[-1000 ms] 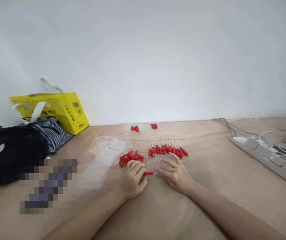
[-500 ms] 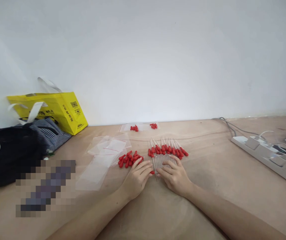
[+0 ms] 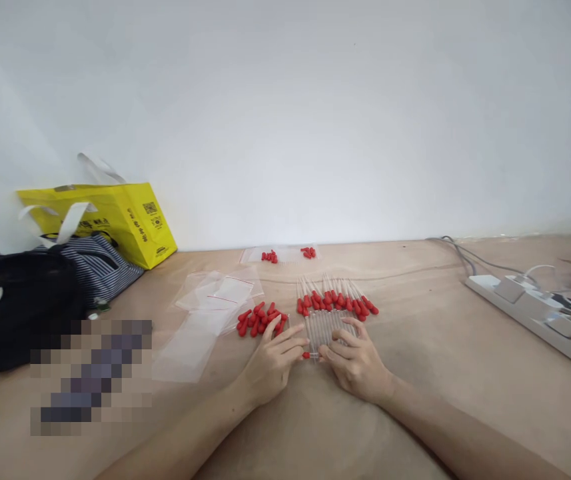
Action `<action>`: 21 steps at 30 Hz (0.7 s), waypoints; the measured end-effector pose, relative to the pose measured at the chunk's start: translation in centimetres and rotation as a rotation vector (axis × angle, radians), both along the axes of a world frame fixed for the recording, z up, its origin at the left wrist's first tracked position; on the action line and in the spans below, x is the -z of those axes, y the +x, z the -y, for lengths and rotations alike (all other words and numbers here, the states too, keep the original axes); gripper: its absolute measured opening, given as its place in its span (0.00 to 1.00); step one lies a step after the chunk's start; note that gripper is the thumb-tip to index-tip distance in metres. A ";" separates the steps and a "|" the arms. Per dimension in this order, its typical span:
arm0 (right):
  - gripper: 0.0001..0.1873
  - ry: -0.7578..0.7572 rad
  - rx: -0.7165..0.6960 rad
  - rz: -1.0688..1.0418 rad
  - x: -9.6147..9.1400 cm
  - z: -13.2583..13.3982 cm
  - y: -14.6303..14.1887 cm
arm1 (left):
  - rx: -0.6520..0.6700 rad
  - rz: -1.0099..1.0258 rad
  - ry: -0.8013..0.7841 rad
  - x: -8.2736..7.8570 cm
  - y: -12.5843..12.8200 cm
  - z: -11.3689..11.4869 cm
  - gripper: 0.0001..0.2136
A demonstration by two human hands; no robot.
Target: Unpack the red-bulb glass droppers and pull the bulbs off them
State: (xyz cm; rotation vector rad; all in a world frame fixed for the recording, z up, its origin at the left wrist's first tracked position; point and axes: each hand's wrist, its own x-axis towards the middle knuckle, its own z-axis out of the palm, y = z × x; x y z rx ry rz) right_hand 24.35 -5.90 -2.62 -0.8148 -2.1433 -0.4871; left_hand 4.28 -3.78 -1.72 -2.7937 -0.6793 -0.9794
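Observation:
My left hand [image 3: 275, 360] pinches a red rubber bulb [image 3: 306, 355] between thumb and fingers, and only its end shows. Facing it, my right hand [image 3: 358, 360] is closed on a clear glass dropper tube [image 3: 314, 356], whose end meets the bulb; how far it sits inside I cannot tell. Just beyond the hands lies a row of bare glass tubes [image 3: 322, 327], side by side. Behind that row, several droppers with red bulbs [image 3: 335, 298] lie with their thin tips toward the wall. Loose red bulbs [image 3: 255, 320] are heaped beside my left fingers.
Clear zip bags [image 3: 190, 343] lie left of the bulbs. Near the wall is a bag with red-bulbed droppers [image 3: 288, 254]. A yellow bag [image 3: 150, 227], a striped bag [image 3: 110, 267] and a black bag [image 3: 20, 313] stand left. A power strip [image 3: 540, 320] with cables lies right.
My hands have drawn slightly apart and lower, uncovering more of the glass tube and red bulb between them. The view has shifted a little; the heaps look the same.

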 end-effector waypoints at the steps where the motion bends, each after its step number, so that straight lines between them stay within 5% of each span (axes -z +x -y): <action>1: 0.10 -0.001 0.004 -0.004 0.0 0.0 0.3 | -0.004 0.012 0.005 -0.1 -0.1 0.0 0.13; 9: 0.12 -0.161 0.131 -0.043 0.5 0.3 2.2 | -0.123 0.048 0.068 -0.3 -1.0 0.3 0.08; 14: 0.18 -0.416 0.085 -0.105 1.0 -0.2 0.3 | -0.192 0.126 0.010 0.0 -1.1 0.1 0.11; 21: 0.18 -0.462 0.086 -0.106 0.9 -1.7 -3.5 | -0.328 0.189 -0.051 -0.6 -2.6 -0.7 0.14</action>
